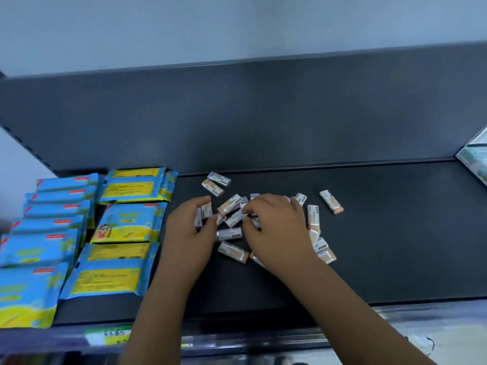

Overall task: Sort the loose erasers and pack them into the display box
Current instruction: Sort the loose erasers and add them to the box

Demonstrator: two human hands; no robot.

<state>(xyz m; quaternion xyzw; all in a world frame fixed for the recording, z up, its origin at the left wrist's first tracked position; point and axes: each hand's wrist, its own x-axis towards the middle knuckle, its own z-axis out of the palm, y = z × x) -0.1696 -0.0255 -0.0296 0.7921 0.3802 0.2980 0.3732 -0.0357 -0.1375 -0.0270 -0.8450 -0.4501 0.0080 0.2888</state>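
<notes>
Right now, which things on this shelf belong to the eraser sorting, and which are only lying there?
Belong to the job:
- loose erasers scattered on the dark shelf
- left hand and right hand, both among them

Only lying there:
- blue and yellow packets, at left
- pale box, partly visible at the right edge

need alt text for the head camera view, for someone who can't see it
Two bare hands, left hand and right hand, reach into a scattered pile of small sleeved erasers on a dark shelf. Blue and yellow packets lie in rows at the left.
</notes>
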